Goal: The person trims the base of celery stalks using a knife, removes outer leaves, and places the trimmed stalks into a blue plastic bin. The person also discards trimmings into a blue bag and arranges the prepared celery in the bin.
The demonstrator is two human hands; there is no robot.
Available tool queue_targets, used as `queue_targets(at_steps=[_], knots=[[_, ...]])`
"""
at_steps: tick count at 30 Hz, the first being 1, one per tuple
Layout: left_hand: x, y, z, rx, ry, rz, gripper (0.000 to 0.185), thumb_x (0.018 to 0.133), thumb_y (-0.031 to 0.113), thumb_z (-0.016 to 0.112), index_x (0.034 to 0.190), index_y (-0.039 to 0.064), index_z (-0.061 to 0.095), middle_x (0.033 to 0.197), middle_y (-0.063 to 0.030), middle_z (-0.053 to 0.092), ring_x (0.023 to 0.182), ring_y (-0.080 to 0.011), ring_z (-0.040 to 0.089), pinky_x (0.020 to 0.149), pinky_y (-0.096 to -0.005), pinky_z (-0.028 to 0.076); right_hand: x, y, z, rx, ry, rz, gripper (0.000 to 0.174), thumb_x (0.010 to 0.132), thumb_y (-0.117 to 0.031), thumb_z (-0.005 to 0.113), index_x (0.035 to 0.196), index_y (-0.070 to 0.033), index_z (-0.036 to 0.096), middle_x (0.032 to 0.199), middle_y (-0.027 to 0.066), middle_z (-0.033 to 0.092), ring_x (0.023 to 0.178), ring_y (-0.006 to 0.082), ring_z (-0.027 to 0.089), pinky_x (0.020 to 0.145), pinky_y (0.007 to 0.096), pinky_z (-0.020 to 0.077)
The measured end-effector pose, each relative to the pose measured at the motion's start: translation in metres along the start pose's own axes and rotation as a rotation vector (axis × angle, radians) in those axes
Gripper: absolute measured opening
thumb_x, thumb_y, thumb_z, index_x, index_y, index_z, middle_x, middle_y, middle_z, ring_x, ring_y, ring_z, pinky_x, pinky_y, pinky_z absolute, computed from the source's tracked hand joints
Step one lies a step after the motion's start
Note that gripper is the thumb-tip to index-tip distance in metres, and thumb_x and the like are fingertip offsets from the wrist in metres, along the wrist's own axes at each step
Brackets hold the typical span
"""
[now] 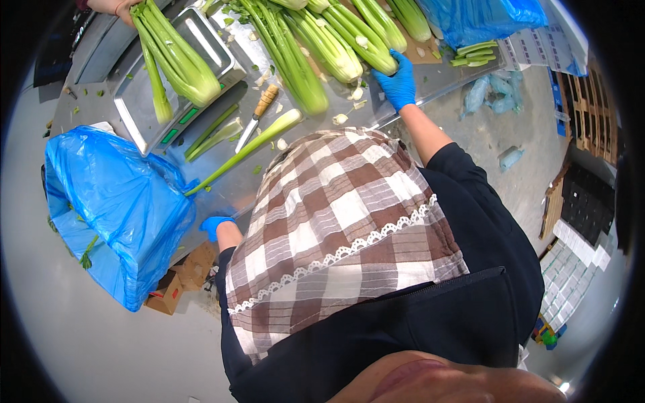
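Observation:
My right hand [396, 80], in a blue glove, touches the base of a celery bunch [364, 40] among several on the metal table [232, 176]. Whether its fingers grip the bunch is unclear. My left hand [217, 226], also blue-gloved, is by the table's near edge, beside a blue plastic bag [126, 201]; its fingers are partly hidden. Between the hands lie a loose celery stalk [252, 146] and a knife with a wooden handle [264, 101]. Another person's hand [118, 7] holds a celery bunch [181, 65] over the weighing scale [221, 50].
Cut stalks [473, 54] lie near another blue bag [478, 20] at the top right. Leaf and root scraps dot the tabletop. Crumpled plastic [496, 93] is on the floor, with wooden pallets [592, 116] further right. A cardboard box [169, 294] stands below the left bag.

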State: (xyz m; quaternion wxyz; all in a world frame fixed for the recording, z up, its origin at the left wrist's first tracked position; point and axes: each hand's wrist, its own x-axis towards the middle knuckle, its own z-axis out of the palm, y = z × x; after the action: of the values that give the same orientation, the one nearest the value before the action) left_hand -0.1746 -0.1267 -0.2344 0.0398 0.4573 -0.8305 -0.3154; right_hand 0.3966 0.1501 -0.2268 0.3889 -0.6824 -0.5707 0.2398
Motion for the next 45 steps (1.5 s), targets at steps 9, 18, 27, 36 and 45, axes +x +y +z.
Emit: queue_targets(at_steps=[9,18,27,36,45], knots=[[0.001,0.001,-0.001,-0.006,0.006,-0.014,0.071,0.095,0.063,0.046,0.129,0.003,0.066,0.131,-0.0188,0.066,0.117,-0.0359,0.065,0.1,-0.053,0.049,0.009,-0.023,-0.007,0.473,-0.157,0.554,0.044,0.091,-0.04,0.073,0.112,-0.002,0.065,0.089,0.0109,0.069,0.07,0.0181,0.066,0.063,0.0317,0.0528],[0.0,0.004,-0.001,-0.008,0.001,-0.011,0.071,0.095,0.062,0.048,0.127,0.002,0.067,0.129,-0.0195,0.067,0.115,-0.0367,0.065,0.098,-0.0534,0.049,0.006,-0.028,0.009,0.742,-0.271,0.682,0.047,0.099,-0.049,0.059,0.11,-0.004,0.067,0.087,0.0112,0.07,0.059,0.0181,0.063,0.056,0.0312,0.0516],[-0.001,0.004,-0.005,-0.013,-0.018,0.006,0.07,0.094,0.062,0.049,0.125,0.002,0.068,0.127,-0.0203,0.068,0.113,-0.0376,0.066,0.097,-0.0539,0.05,0.004,-0.026,0.008,0.675,-0.284,0.723,0.051,0.101,-0.054,0.054,0.11,-0.006,0.067,0.082,0.0091,0.072,0.054,0.0151,0.06,0.053,0.0289,0.0507],[-0.006,0.002,-0.007,-0.024,-0.06,0.024,0.07,0.093,0.062,0.05,0.123,0.002,0.07,0.125,-0.021,0.068,0.112,-0.0384,0.066,0.095,-0.0543,0.05,0.006,-0.033,0.002,0.257,-0.185,0.419,0.067,0.084,-0.049,0.078,0.133,-0.005,0.063,0.12,0.0181,0.071,0.111,0.031,0.067,0.096,0.0408,0.0513],[-0.013,0.007,-0.012,-0.041,-0.067,0.018,0.069,0.092,0.062,0.052,0.121,0.001,0.071,0.123,-0.0217,0.069,0.11,-0.0392,0.067,0.094,-0.0547,0.051,0.008,-0.054,-0.009,0.011,-0.151,0.265,0.066,0.082,-0.05,0.078,0.129,-0.006,0.064,0.121,0.02,0.07,0.111,0.0347,0.067,0.094,0.0429,0.0524]])
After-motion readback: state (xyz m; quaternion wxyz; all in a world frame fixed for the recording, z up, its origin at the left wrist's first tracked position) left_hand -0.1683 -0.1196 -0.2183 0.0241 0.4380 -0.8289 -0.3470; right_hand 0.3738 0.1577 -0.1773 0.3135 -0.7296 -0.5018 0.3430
